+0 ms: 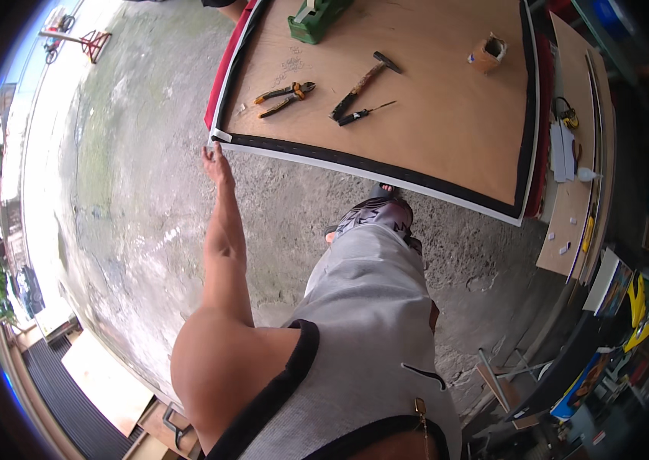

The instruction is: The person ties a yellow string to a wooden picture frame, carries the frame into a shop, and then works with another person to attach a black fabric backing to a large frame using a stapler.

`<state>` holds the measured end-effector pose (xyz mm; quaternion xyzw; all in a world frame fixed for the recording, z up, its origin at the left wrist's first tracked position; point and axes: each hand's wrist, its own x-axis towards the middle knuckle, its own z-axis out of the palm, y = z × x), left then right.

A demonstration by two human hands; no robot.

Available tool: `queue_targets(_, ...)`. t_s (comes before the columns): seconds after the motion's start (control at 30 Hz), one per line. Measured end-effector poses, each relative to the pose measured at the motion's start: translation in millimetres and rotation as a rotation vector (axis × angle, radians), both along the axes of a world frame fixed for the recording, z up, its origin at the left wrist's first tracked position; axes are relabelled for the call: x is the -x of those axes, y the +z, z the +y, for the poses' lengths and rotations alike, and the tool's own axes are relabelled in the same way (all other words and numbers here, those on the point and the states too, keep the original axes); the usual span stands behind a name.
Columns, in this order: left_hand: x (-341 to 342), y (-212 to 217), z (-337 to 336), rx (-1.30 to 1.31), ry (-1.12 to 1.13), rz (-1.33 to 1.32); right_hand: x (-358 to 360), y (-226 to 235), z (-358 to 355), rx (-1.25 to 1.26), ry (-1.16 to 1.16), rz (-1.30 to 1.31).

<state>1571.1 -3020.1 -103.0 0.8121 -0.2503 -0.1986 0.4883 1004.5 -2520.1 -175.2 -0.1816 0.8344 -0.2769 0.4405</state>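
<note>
A brown wooden panel (447, 115) lies flat before me, with black strips and a white edge along its sides. At its near left corner, my left hand (218, 164) reaches up with thumb and fingers apart, fingertips at the edge beside a small white piece of tape (222, 136). No tool shows in that hand. My right hand is out of view. On the panel lie orange-and-black pliers (288, 97), a hammer (364, 84) and a black-handled screwdriver (365, 113).
A green tape dispenser (317, 21) and a brown cup-like container (487, 54) stand on the panel. To the right is a wooden side bench (566, 253) with scissors (566, 113) and a white bottle (586, 175). Part of another person (229, 8) shows beyond the far left edge.
</note>
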Motion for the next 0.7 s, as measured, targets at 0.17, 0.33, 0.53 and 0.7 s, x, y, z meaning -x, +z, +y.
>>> queue_targets(0.17, 70.7, 15.8, 26.8, -0.273, 0.008, -0.672, 61.1, 106.3, -77.9, -0.234, -0.16, -0.148)
queue_targets(0.33, 65.4, 29.2, 10.1, -0.469, -0.395, -0.956, 110.6, 111.7, -113.9, -0.188, -0.404, -0.21)
queue_targets(0.53, 77.5, 62.6, -27.0, -0.718, -0.492, -1.001, 129.4, 101.8, -140.9, -0.115, -0.194, -0.284)
queue_targets(0.7, 30.1, 47.7, -52.5, -0.666, -0.557, -1.045, 149.2, 105.2, -149.4, -0.183, -0.036, -0.216)
